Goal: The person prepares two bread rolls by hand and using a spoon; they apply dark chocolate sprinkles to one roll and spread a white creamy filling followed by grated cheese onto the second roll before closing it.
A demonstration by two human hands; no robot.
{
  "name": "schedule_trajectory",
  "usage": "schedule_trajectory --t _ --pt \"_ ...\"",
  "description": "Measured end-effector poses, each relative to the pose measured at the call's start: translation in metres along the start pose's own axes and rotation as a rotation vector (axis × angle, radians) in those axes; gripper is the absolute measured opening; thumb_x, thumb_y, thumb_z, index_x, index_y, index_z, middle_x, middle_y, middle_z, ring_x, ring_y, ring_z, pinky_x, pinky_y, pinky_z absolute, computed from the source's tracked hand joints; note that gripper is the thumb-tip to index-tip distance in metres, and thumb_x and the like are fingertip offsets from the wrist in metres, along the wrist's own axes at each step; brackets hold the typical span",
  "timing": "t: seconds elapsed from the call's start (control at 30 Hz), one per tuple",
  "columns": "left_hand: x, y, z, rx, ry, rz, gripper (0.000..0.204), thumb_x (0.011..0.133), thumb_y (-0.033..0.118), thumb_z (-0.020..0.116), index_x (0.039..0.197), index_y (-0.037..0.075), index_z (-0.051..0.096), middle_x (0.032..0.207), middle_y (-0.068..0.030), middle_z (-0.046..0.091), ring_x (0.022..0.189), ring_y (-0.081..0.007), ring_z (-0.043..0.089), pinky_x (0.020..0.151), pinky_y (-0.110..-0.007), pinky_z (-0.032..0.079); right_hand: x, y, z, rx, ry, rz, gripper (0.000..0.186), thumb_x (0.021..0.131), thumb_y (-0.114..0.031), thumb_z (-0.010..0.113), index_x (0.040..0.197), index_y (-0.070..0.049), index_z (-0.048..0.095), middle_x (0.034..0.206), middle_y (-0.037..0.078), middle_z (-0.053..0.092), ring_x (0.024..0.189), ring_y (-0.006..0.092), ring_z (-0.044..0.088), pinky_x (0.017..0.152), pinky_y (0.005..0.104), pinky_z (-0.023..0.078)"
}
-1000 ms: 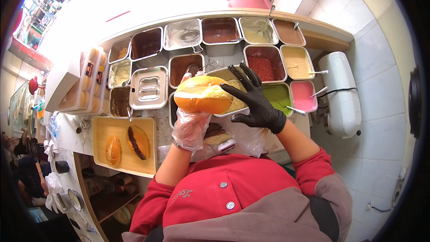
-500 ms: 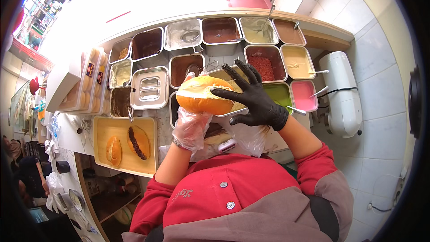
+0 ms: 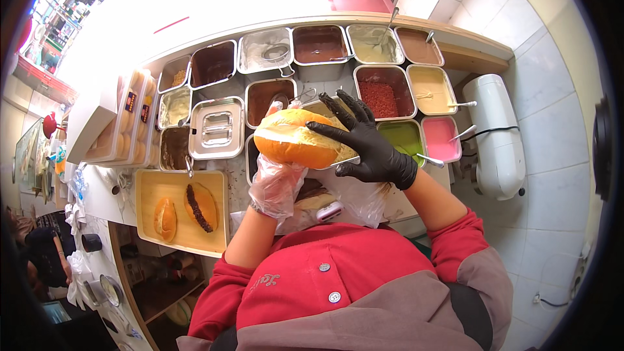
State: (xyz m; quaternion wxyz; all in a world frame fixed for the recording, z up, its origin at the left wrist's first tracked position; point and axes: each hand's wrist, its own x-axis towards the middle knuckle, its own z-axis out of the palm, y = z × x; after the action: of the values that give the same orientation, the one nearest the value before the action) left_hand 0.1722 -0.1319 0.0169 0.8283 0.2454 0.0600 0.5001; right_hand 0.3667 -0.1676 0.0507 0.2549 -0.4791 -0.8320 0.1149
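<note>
A golden bread bun (image 3: 286, 136) with a pale crumb coating on its right end is held up over the metal tubs. My left hand (image 3: 276, 185), in a clear plastic glove, grips it from below and behind. My right hand (image 3: 370, 140), in a black glove, has its fingers spread against the bun's coated right end. Partly hidden beneath the bun and my right hand is a tub of pale crumbs (image 3: 316, 108). On the tan tray (image 3: 146, 185) at the left lie a small bun (image 3: 165, 219) and a bun with a dark, grainy filled edge (image 3: 201, 207).
Metal tubs of fillings surround my hands, including red crumbs (image 3: 380, 97), green cream (image 3: 402, 136) and pink cream (image 3: 442, 135). A lidded tub (image 3: 217, 128) sits left of the bun. Clear boxes of buns (image 3: 127, 120) stand farther left. A white appliance (image 3: 497, 136) stands at the right.
The bun has shifted very slightly to the left. My right hand's fingers have changed position a little along its coated end. The left hand keeps its hold.
</note>
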Motion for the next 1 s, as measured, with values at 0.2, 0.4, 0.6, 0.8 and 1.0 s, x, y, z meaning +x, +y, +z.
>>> schedule_trajectory --t 0.2,0.4,0.6,0.8,1.0 --pt "-0.004 0.004 -0.005 -0.056 0.018 -0.057 0.099 0.064 0.004 0.083 0.143 0.012 0.024 0.146 -0.0085 0.03 0.131 -0.0256 0.037 0.11 -0.044 0.033 -0.001 0.0 -0.004 0.011 0.057 -0.004 0.07 0.083 -0.062 0.05 0.142 -0.025 0.04 0.152 0.019 0.019 0.139 0.0407 0.014 0.112 0.0494 0.007" --pt "-0.002 0.006 -0.006 -0.084 -0.022 -0.032 0.097 0.065 0.004 0.081 0.143 0.011 0.024 0.145 -0.0113 0.031 0.131 -0.0274 0.038 0.109 -0.043 0.034 0.003 0.001 -0.012 0.29 0.288 0.037 0.06 0.087 -0.046 0.056 0.136 -0.012 0.047 0.142 0.02 0.038 0.131 0.0364 0.035 0.107 0.0435 0.028" --pt "-0.011 0.016 -0.024 0.006 0.145 0.025 0.095 0.065 -0.005 0.074 0.144 0.011 0.024 0.142 -0.0133 0.035 0.129 -0.0296 0.04 0.108 -0.043 0.035 0.013 0.034 -0.005 0.092 -0.051 0.381 0.026 0.081 -0.023 0.069 0.093 -0.001 0.066 0.083 0.016 0.066 0.067 0.0324 0.063 0.063 0.0407 0.048" --pt "-0.012 0.018 -0.031 -0.046 0.094 0.112 0.078 0.07 -0.017 0.054 0.141 0.002 0.029 0.137 -0.0183 0.041 0.126 -0.0325 0.044 0.105 -0.047 0.038 0.02 0.075 0.066 -0.101 -0.341 0.199 0.024 0.076 -0.012 0.068 0.099 -0.005 0.068 0.093 0.017 0.065 0.085 0.0347 0.063 0.075 0.04 0.051" --pt "-0.017 0.023 -0.036 -0.036 0.129 0.13 0.075 0.072 -0.016 0.055 0.14 0.002 0.03 0.135 -0.0186 0.044 0.124 -0.0329 0.046 0.104 -0.047 0.04 0.043 0.077 0.092 -0.266 -0.526 0.232 0.026 0.065 -0.019 0.077 0.086 -0.005 0.07 0.087 0.018 0.067 0.082 0.0362 0.065 0.072 0.0425 0.053"
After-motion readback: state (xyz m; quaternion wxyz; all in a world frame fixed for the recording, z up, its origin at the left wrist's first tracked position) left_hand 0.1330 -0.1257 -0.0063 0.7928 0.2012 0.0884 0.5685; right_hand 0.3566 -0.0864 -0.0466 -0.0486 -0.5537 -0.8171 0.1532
